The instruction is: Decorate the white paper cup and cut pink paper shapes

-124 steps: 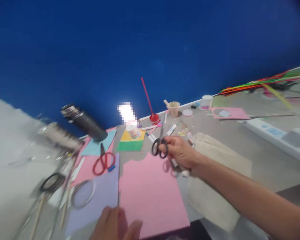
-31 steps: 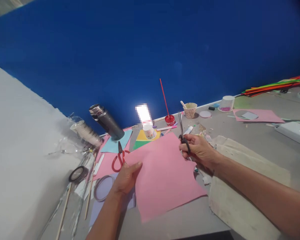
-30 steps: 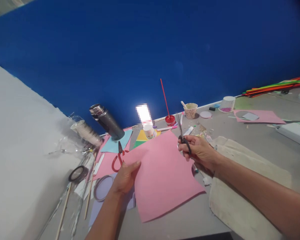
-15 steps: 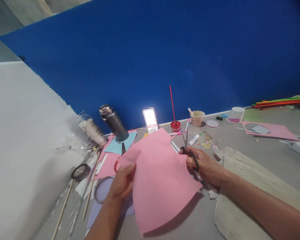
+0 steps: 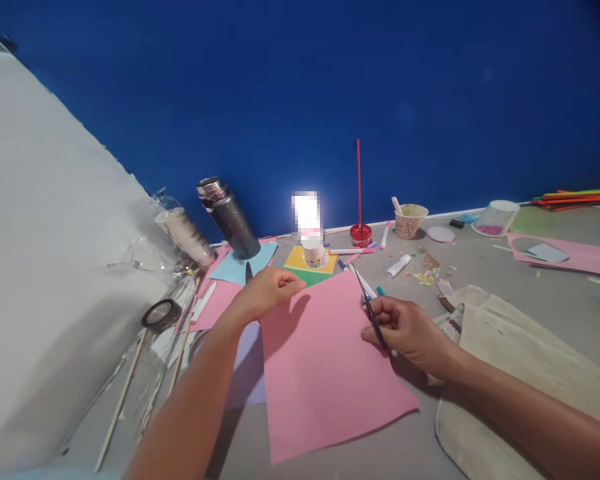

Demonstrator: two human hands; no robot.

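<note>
A large pink paper sheet (image 5: 325, 380) lies before me, its lower edge slightly raised above the table. My left hand (image 5: 270, 293) is at the sheet's upper left edge, fingers curled in and closed. Whether the paper edge is between those fingertips, I cannot tell. At the sheet's right edge, my right hand (image 5: 405, 330) grips a pair of black-handled scissors (image 5: 373, 317). Their blades point up and away and look closed. Behind my left hand, the dark tip of another tool (image 5: 249, 272) shows; the rest is hidden.
A dark flask (image 5: 235, 223) stands on light blue paper. A white cup (image 5: 314, 255) sits behind the sheet on yellow and green paper. Further right are a red-based stick (image 5: 361, 235), a patterned cup (image 5: 410, 221) and markers. Black tape (image 5: 161, 313) lies left; beige cloth (image 5: 520, 373) lies right.
My left hand has left the sheet's left side and moved up to its top edge. The pink sheet has come down flatter. The scissors' blades have closed, and the view has tilted down.
</note>
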